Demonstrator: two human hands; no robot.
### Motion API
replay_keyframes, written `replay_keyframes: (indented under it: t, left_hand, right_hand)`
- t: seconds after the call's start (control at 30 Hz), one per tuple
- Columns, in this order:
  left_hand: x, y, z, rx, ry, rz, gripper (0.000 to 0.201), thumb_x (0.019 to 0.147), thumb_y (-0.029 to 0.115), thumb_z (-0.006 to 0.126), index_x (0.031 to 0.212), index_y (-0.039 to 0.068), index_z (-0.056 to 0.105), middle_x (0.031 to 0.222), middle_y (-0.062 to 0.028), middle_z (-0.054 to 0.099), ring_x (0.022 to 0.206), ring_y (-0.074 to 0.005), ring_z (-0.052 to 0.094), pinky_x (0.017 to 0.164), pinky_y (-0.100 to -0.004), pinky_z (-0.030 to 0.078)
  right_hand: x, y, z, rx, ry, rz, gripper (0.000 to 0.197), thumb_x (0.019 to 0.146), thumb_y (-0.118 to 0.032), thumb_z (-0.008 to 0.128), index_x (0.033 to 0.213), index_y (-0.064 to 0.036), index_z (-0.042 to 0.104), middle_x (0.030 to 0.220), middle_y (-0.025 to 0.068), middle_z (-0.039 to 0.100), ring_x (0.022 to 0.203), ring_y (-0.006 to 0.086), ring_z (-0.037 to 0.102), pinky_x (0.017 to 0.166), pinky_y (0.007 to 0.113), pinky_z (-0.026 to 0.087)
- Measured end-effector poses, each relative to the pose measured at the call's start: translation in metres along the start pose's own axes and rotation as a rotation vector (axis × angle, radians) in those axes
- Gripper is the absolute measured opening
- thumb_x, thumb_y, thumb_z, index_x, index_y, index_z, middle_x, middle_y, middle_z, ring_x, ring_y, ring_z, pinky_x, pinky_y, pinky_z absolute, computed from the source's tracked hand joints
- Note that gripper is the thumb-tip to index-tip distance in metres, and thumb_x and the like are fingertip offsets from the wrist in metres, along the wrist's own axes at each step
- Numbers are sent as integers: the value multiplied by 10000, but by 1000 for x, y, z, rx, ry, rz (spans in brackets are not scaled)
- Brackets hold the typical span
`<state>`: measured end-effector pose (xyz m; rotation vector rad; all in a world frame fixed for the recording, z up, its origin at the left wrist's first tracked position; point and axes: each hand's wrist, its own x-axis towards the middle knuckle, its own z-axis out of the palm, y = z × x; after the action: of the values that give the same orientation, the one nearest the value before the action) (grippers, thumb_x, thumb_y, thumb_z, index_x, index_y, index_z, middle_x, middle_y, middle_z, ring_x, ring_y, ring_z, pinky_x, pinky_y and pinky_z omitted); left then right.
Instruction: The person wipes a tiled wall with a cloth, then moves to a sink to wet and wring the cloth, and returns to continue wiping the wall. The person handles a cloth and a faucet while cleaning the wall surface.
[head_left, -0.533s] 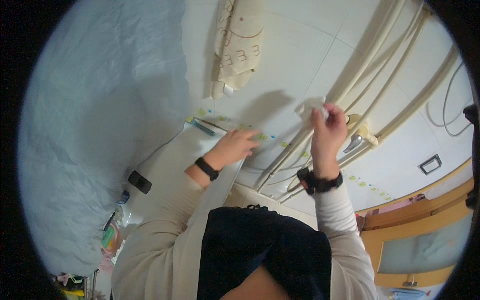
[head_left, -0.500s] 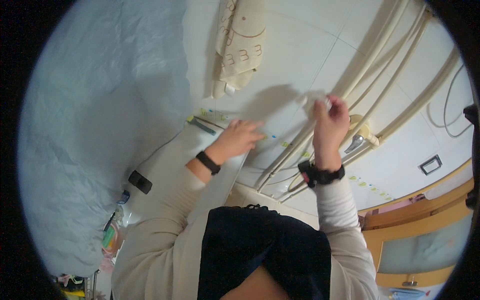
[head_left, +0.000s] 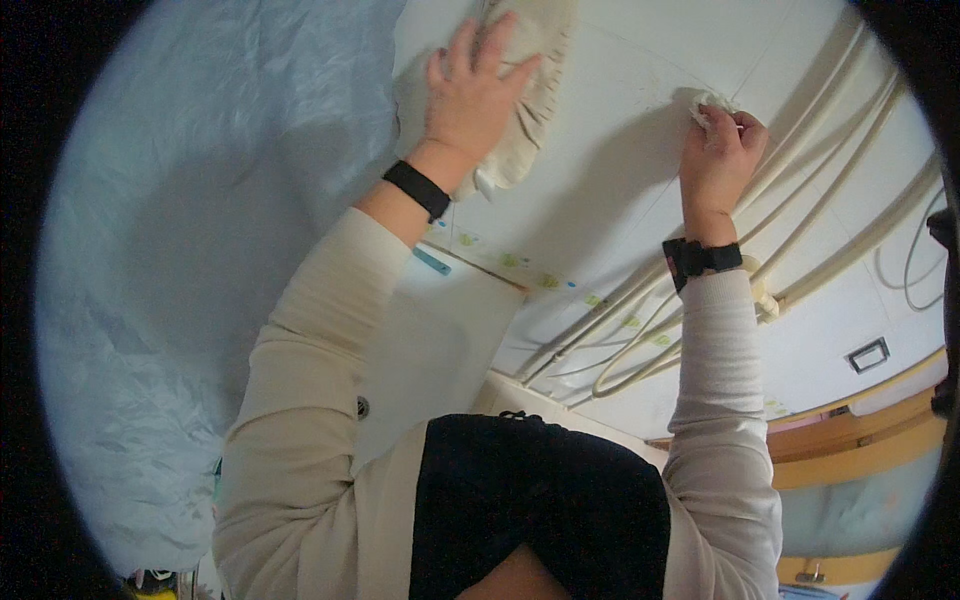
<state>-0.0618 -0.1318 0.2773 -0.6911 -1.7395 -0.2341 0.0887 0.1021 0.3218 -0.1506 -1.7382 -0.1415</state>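
Note:
My left hand (head_left: 468,112) lies with spread fingers on a cream cloth cover (head_left: 540,105) hanging on the white tiled wall (head_left: 630,70). The cover is crumpled, and my hand hides part of it. Over at the right, my right hand (head_left: 722,165) is closed around a crumpled white wad (head_left: 712,104), tissue or thin cloth, held at the wall tiles. Both wrists carry black bands.
A pale blue curtain (head_left: 250,160) fills the left side. Cream pipes (head_left: 815,130) run along the wall beside my right hand. Below my left forearm, a blue-handled tool (head_left: 432,261) lies at the edge of a white surface (head_left: 440,320). A wood-framed door (head_left: 850,440) stands lower right.
My left hand has moved up from above the white surface onto the cream cloth cover, which now looks bunched. My right hand has gone up and right along the wall with the white wad.

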Motion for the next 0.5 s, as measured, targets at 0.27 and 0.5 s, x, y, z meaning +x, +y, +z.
replay_keyframes:
  t: [0.27,0.5]
  left_hand:
    - [17,-53,-9,-141,-154,-281,555,850,264,619,1335,41,467,1512,-181,272,1283,-447,356,1051,-526,319]
    - [20,-56,41,-341,108,-290,581,851,112,586,1387,16,382,1523,-214,234,1337,-480,282,1102,-519,268]
  right_hand:
    - [9,-10,-6,78,-134,-17,204,853,-134,643,1020,-20,630,966,163,591,944,331,591,799,395,505]
    - [-3,-9,3,28,-26,-65,264,871,-125,645,1118,-32,631,922,137,605,860,308,590,735,387,508]
